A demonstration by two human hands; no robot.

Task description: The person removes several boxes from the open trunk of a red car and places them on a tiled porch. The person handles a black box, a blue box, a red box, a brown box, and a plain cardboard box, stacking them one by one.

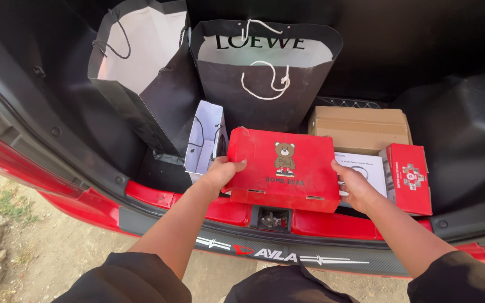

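Seen from above: an open car boot (467,134) with dark, matte lining, red bodywork at the sill. Held at the near edge, just above the sill, a flat red box (282,168) of smooth card with a cartoon bear printed on its lid — gripped at both short ends to keep it level. Left hand (220,173) wrapped over the left end, fingers curled on top; right hand (353,185) clasping the right end, thumb on the lid. Behind, at the far side, two tall black paper bags (254,95) with cord handles, propped upright against the boot wall, mouths open. Just left of the box, a small white bag (204,140). Right — a plain brown carton (360,128), a white packet (366,168) and a small red box (410,178) standing on edge.
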